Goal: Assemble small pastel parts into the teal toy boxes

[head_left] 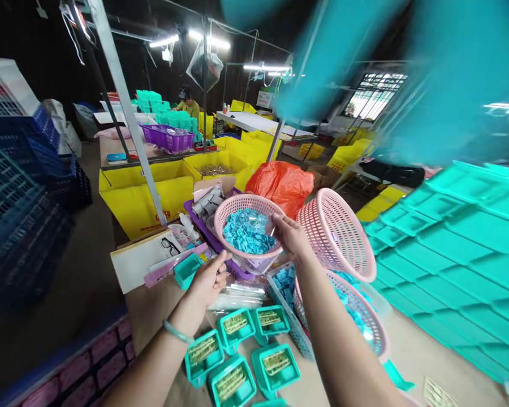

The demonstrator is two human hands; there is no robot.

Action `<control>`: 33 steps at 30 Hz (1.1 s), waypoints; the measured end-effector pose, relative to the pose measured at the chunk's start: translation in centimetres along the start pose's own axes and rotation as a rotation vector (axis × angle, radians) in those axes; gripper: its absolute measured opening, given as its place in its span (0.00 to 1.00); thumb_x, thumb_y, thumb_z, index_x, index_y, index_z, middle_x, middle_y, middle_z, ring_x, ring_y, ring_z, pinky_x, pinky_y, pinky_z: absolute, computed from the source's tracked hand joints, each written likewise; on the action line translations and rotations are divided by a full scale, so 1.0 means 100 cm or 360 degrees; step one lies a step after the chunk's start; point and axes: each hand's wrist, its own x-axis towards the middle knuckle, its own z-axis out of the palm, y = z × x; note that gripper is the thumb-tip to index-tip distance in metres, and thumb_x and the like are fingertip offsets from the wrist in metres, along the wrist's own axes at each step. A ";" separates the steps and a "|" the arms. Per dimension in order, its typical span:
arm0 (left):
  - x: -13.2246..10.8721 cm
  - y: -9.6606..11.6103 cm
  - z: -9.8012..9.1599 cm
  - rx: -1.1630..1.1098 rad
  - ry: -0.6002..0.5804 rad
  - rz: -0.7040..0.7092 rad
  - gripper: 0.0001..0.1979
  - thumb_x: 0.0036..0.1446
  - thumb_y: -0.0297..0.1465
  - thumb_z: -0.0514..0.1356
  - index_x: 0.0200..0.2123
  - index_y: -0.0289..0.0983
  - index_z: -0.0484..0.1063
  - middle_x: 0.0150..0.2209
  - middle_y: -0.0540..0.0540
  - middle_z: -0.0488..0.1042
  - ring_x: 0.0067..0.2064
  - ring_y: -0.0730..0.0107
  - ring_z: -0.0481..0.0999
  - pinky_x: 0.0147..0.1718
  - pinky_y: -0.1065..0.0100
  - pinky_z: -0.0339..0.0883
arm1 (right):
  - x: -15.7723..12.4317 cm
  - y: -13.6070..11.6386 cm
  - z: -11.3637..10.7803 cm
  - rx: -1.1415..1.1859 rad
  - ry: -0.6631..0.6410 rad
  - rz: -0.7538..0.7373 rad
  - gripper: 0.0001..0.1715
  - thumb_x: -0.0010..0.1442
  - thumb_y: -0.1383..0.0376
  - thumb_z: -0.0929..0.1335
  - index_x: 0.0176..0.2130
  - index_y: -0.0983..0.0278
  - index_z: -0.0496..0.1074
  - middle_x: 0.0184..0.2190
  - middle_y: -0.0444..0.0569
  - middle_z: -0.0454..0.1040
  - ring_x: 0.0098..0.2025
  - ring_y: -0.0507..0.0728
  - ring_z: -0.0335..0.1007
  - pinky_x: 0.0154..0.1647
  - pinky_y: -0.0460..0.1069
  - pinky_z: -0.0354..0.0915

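Note:
A round pink basket (227, 209) with many small blue pieces (248, 234) in it stands near the middle. My right hand (290, 234) reaches over its right rim, fingers bent round a clear plastic piece. At the basket's lower left is my left hand (210, 277), its fingers curled in; what they hold, if anything, is hidden. Below the hands, several teal boxes (265, 390) hold gold-coloured pieces (275, 362). Another teal box (187, 271) lies left of my left hand.
Two more pink baskets, one tilted (322, 226) and one with blue pieces (382, 339), are at the right. Teal trays (462, 260) are stacked high beyond them. A metal post (129, 113) rises at the left. Blurred teal shapes cover the upper right. Farther back sits a person (189, 104).

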 end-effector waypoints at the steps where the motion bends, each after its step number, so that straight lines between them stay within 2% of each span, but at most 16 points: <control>1: 0.000 0.001 0.005 0.0013 -0.0028 0.0036 0.23 0.49 0.44 0.72 0.39 0.30 0.77 0.20 0.59 0.59 0.16 0.89 0.50 0.13 0.80 0.43 | -0.020 -0.002 0.000 0.0294 -0.0029 0.0086 0.25 0.54 0.44 0.73 0.33 0.63 0.73 0.26 0.45 0.75 0.26 0.53 0.70 0.29 0.47 0.69; 3: -0.006 -0.001 0.014 0.0035 -0.0099 0.0075 0.30 0.46 0.50 0.72 0.40 0.30 0.78 0.20 0.59 0.58 0.16 0.89 0.50 0.13 0.80 0.42 | -0.067 0.001 0.000 0.0754 -0.0069 0.0329 0.22 0.50 0.49 0.77 0.34 0.63 0.75 0.25 0.44 0.76 0.25 0.53 0.70 0.26 0.46 0.70; 5: -0.017 -0.011 0.018 0.0077 -0.0200 0.0059 0.32 0.43 0.52 0.72 0.39 0.29 0.78 0.20 0.59 0.58 0.16 0.89 0.50 0.13 0.79 0.41 | -0.116 0.013 -0.001 0.0971 -0.0080 0.0578 0.19 0.50 0.53 0.78 0.33 0.64 0.75 0.24 0.45 0.76 0.24 0.52 0.71 0.25 0.45 0.70; 7: -0.031 -0.027 0.018 0.0164 -0.0282 0.0005 0.29 0.42 0.49 0.74 0.36 0.29 0.78 0.19 0.59 0.58 0.17 0.89 0.50 0.13 0.79 0.40 | -0.166 0.029 -0.006 0.1100 -0.0089 0.0816 0.19 0.50 0.55 0.79 0.33 0.64 0.75 0.24 0.45 0.76 0.23 0.51 0.72 0.25 0.45 0.71; 9: -0.046 -0.049 0.015 0.0287 -0.0280 -0.0024 0.25 0.38 0.43 0.77 0.32 0.30 0.76 0.20 0.58 0.59 0.17 0.89 0.51 0.14 0.79 0.40 | -0.215 0.043 -0.015 0.1226 -0.0096 0.1015 0.23 0.51 0.51 0.78 0.37 0.64 0.76 0.27 0.46 0.77 0.26 0.52 0.74 0.27 0.46 0.73; 12: -0.070 -0.087 0.010 0.0469 -0.0171 -0.0050 0.25 0.33 0.41 0.78 0.27 0.32 0.73 0.20 0.57 0.62 0.17 0.89 0.51 0.14 0.78 0.39 | -0.286 0.055 -0.030 0.1354 -0.0012 0.1050 0.39 0.47 0.46 0.79 0.53 0.58 0.72 0.43 0.48 0.78 0.37 0.56 0.78 0.34 0.50 0.75; 14: -0.087 -0.111 0.008 0.0564 -0.0143 -0.0143 0.26 0.32 0.42 0.79 0.26 0.33 0.72 0.18 0.59 0.59 0.17 0.89 0.50 0.14 0.78 0.39 | -0.326 0.057 -0.037 0.1246 0.0122 0.0968 0.48 0.42 0.51 0.82 0.59 0.52 0.67 0.54 0.49 0.73 0.43 0.56 0.77 0.40 0.52 0.75; 16: -0.103 -0.129 0.008 0.0643 -0.0187 -0.0276 0.26 0.31 0.42 0.79 0.27 0.33 0.71 0.18 0.59 0.58 0.17 0.88 0.50 0.15 0.78 0.39 | -0.355 0.061 -0.040 0.1013 0.0264 0.0938 0.52 0.39 0.60 0.83 0.60 0.52 0.67 0.55 0.48 0.72 0.43 0.55 0.76 0.42 0.51 0.73; 19: -0.123 -0.143 0.006 0.0745 -0.0358 -0.0476 0.25 0.32 0.41 0.79 0.27 0.33 0.71 0.19 0.58 0.60 0.17 0.88 0.51 0.15 0.78 0.40 | -0.383 0.073 -0.046 0.0894 0.0396 0.1006 0.39 0.41 0.63 0.82 0.52 0.60 0.73 0.39 0.45 0.78 0.34 0.51 0.74 0.38 0.47 0.70; 22: -0.135 -0.144 -0.003 0.0828 -0.0484 -0.0659 0.21 0.36 0.38 0.78 0.27 0.32 0.73 0.20 0.57 0.61 0.17 0.88 0.52 0.16 0.78 0.39 | -0.403 0.088 -0.060 0.1086 0.0541 0.1078 0.27 0.42 0.58 0.81 0.41 0.65 0.76 0.26 0.42 0.76 0.29 0.50 0.71 0.36 0.46 0.68; 24: -0.140 -0.142 -0.010 0.0854 -0.0519 -0.0765 0.19 0.38 0.36 0.77 0.28 0.31 0.75 0.21 0.56 0.64 0.17 0.88 0.53 0.16 0.78 0.39 | -0.415 0.092 -0.069 0.1125 0.0703 0.1039 0.27 0.41 0.59 0.82 0.40 0.63 0.77 0.28 0.42 0.77 0.32 0.51 0.72 0.39 0.46 0.68; 26: -0.148 -0.141 -0.015 0.0847 -0.0609 -0.0910 0.18 0.40 0.36 0.77 0.28 0.31 0.76 0.20 0.55 0.64 0.17 0.88 0.52 0.16 0.78 0.40 | -0.422 0.088 -0.073 0.1043 0.0768 0.0940 0.28 0.42 0.57 0.81 0.43 0.60 0.77 0.39 0.46 0.80 0.43 0.54 0.74 0.46 0.48 0.67; 27: -0.152 -0.142 -0.015 0.0837 -0.0691 -0.1014 0.18 0.41 0.36 0.76 0.28 0.31 0.76 0.19 0.55 0.63 0.17 0.88 0.51 0.16 0.78 0.39 | -0.424 0.084 -0.073 0.1003 0.0727 0.0876 0.30 0.43 0.55 0.81 0.45 0.58 0.77 0.47 0.47 0.79 0.50 0.56 0.73 0.51 0.49 0.65; 29: -0.161 -0.143 -0.012 0.0810 -0.0858 -0.1244 0.16 0.44 0.36 0.75 0.27 0.30 0.77 0.17 0.56 0.58 0.16 0.87 0.51 0.16 0.79 0.39 | -0.424 0.074 -0.070 0.1007 0.0499 0.0745 0.35 0.42 0.50 0.80 0.48 0.57 0.76 0.57 0.49 0.74 0.61 0.59 0.65 0.58 0.52 0.62; 31: -0.167 -0.144 -0.007 0.0787 -0.0904 -0.1408 0.14 0.47 0.35 0.73 0.26 0.30 0.76 0.17 0.56 0.55 0.16 0.87 0.50 0.15 0.79 0.38 | -0.422 0.065 -0.067 0.1079 0.0171 0.0672 0.37 0.40 0.45 0.80 0.45 0.59 0.77 0.56 0.49 0.74 0.62 0.61 0.64 0.59 0.54 0.61; 33: -0.167 -0.144 -0.003 0.0769 -0.0809 -0.1405 0.11 0.50 0.33 0.72 0.28 0.31 0.77 0.18 0.56 0.56 0.16 0.87 0.49 0.15 0.79 0.39 | -0.424 0.062 -0.069 0.1102 -0.0047 0.0694 0.30 0.40 0.47 0.81 0.37 0.62 0.78 0.47 0.49 0.79 0.54 0.60 0.70 0.56 0.53 0.63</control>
